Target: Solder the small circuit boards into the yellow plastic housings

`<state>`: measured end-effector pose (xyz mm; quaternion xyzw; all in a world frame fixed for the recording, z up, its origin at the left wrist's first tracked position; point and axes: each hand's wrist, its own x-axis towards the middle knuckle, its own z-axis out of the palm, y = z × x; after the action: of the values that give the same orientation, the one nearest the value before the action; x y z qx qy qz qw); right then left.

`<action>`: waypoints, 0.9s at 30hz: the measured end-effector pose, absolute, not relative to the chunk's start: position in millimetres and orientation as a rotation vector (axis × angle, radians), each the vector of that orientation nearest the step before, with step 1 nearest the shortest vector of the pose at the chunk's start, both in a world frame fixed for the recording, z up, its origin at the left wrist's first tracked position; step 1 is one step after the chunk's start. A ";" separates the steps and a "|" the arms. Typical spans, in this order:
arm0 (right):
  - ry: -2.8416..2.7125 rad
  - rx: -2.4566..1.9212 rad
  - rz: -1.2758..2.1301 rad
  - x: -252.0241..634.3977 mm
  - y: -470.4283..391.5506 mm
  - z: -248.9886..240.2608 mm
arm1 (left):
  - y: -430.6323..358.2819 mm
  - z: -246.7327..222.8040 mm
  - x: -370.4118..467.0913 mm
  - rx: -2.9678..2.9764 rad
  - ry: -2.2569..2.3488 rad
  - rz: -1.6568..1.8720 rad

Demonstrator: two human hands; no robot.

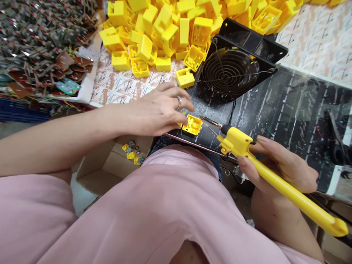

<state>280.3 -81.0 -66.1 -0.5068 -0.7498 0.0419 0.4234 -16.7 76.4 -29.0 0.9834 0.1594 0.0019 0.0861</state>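
My left hand [162, 110], wearing a ring, reaches over a small open yellow plastic casing [194, 125] that lies on the black mat. Its fingers are bent, and the lowest fingertip rests at the casing's left side; the thumb's grip is hidden. A round speaker-like grille shows inside the casing, and a short green wire hangs beside it. My right hand [277, 165] is closed around a yellow soldering gun [291, 190]. The gun's metal tip and thin feed tube point left, close to the casing's right edge.
A black fan [231, 69] with a wire guard stands just behind the casing. Beyond it is a heap of yellow casings [165, 33]. Circuit boards [44, 44] are piled at left, scissors [337, 143] lie at right. A cardboard box [101, 174] with small parts sits below the table edge.
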 end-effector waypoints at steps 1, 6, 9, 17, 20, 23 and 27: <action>-1.884 -1.251 0.029 278.8 -80.1 -65.4 | 74.9 -33.8 -19.1 2.966 0.462 0.025; -1.892 -1.253 -0.045 272.2 -79.9 -62.3 | 62.1 -66.3 -19.7 3.007 0.520 0.447; -1.865 -1.270 -0.063 273.7 -82.2 -64.9 | 56.7 -72.1 -20.3 2.801 0.630 0.541; -1.783 -1.246 -0.055 267.8 -79.6 -73.7 | 52.3 -59.4 -16.8 2.521 0.990 0.443; -1.773 -1.212 -0.047 266.3 -81.0 -75.5 | 47.5 -63.1 -8.1 2.648 1.102 0.498; -1.751 -1.244 0.028 264.7 -83.0 -73.7 | 43.1 -65.6 -1.9 2.781 1.125 0.458; -1.766 -1.095 0.160 256.7 -78.6 -68.0 | 42.0 -63.9 1.0 2.866 1.131 0.319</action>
<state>256.7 -78.6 -68.0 -0.4537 -0.7318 0.0664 0.5043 1.0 42.0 -63.9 0.9250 0.3650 0.1030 0.0220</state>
